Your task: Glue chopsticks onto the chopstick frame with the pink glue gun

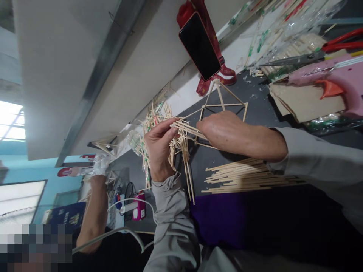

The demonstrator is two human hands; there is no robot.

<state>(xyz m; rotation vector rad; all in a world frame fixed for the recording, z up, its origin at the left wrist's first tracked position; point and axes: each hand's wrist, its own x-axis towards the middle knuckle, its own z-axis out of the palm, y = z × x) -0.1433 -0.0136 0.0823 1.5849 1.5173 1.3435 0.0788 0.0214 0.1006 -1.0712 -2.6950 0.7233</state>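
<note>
My left hand (pixel 160 147) pinches the ends of several thin wooden sticks (pixel 188 130) between thumb and fingers. Curled over the other end of these sticks is my right hand (pixel 222 130), its fingertips mostly hidden. Behind the right hand stands a frame of joined sticks (pixel 222 105), pointed towards the phone. A tangled pile of sticks with green bits (pixel 153 117) lies behind and around my left hand. More loose sticks (pixel 232 175) are spread side by side on the dark table (pixel 198 160), below my right forearm.
A black-screened phone (pixel 200 46) rests on a red strap (pixel 228 75). At the right are a pink glue gun (pixel 320 75), red-handled scissors (pixel 343 41) and cardboard pieces (pixel 309 102). A magenta box (pixel 138 207) with cables and another person's forearm (pixel 95 211) are at the left.
</note>
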